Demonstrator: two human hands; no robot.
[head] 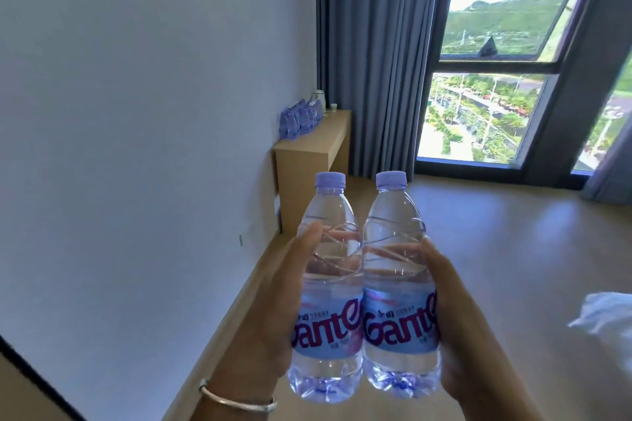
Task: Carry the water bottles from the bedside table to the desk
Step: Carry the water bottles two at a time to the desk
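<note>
carrying two bottles at once, we have the left hand [270, 311] wrapped around the left water bottle [326, 287] and the right hand [458, 325] wrapped around the right water bottle [400, 284], each grip closed on its own bottle. both bottles stand upright, capped, side by side and touching or nearly so along their labels.

to do this stretch well, we judge we should keep the bottles vertical, keep even pressure so the thin plastic does not buckle, and walk along the wall [154, 113] toward the wooden desk [318, 143], which stands well ahead in the corner by the grey curtain [372, 61]. a row of water bottles [301, 120] already lines the near end of the desktop, with a white kettle [318, 97] and a small cup [334, 107] behind it, so we would aim for bare desktop just beside that row and set each bottle down on its base before letting go.

relative to the grip, each bottle sits with its middle in the palm: thumbs lie on the near outer sides, fingers show through the clear water behind, caps rise above the hands and the bases hang below them. a silver bangle [239, 402] circles the left wrist.
</note>
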